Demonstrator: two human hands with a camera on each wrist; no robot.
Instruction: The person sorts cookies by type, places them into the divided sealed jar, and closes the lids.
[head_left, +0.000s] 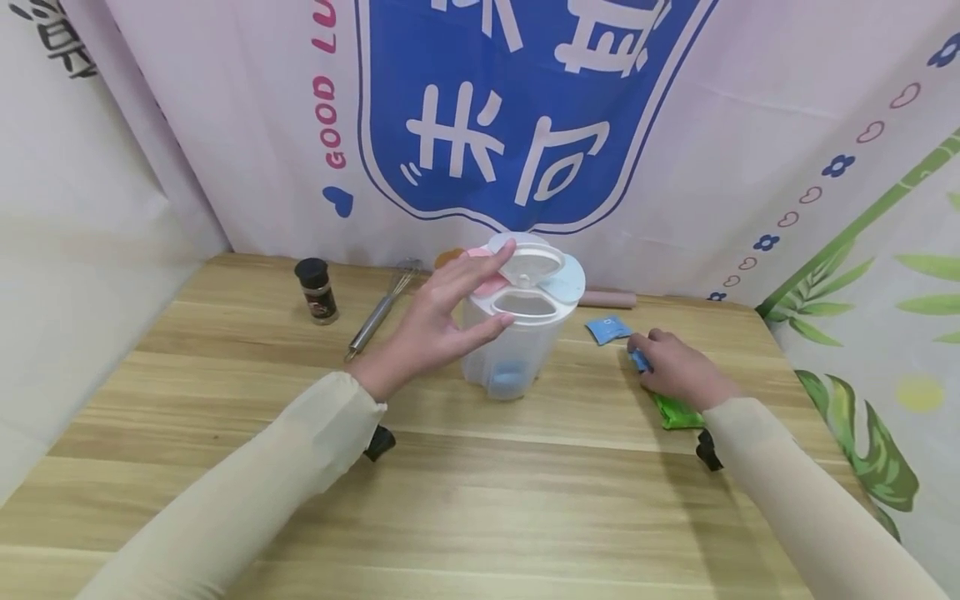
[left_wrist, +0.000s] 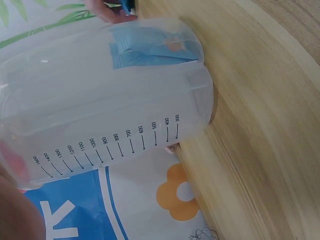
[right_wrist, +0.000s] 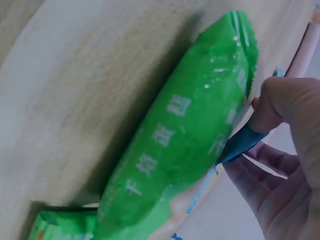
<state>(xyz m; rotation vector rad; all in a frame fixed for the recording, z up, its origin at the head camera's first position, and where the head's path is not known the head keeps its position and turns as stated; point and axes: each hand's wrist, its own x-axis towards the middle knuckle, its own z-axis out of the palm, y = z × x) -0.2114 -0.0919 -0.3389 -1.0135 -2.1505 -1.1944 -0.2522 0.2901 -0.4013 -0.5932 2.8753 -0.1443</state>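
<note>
A tall translucent container [head_left: 517, 333] with a multicoloured lid stands mid-table, one clear flap [head_left: 534, 262] raised over its opening. My left hand [head_left: 442, 312] rests at the lid's left side, fingers extended and thumb by the opening. A blue sachet [left_wrist: 155, 47] lies inside at the bottom. My right hand [head_left: 678, 371] pinches another blue sachet [right_wrist: 242, 142] between thumb and fingers, low over the table. A further blue sachet [head_left: 607, 329] lies flat just left of that hand. Green snack packets [right_wrist: 170, 130] lie under the right hand, partly hidden by it in the head view.
On the left stand a black-capped seasoning jar [head_left: 318, 292] and, beside it, a lying whisk [head_left: 382, 312]. A pinkish roll [head_left: 609, 299] lies at the back edge against the printed curtain [head_left: 712, 150]. Black wrist-camera parts [head_left: 380, 443] show near both sleeves.
</note>
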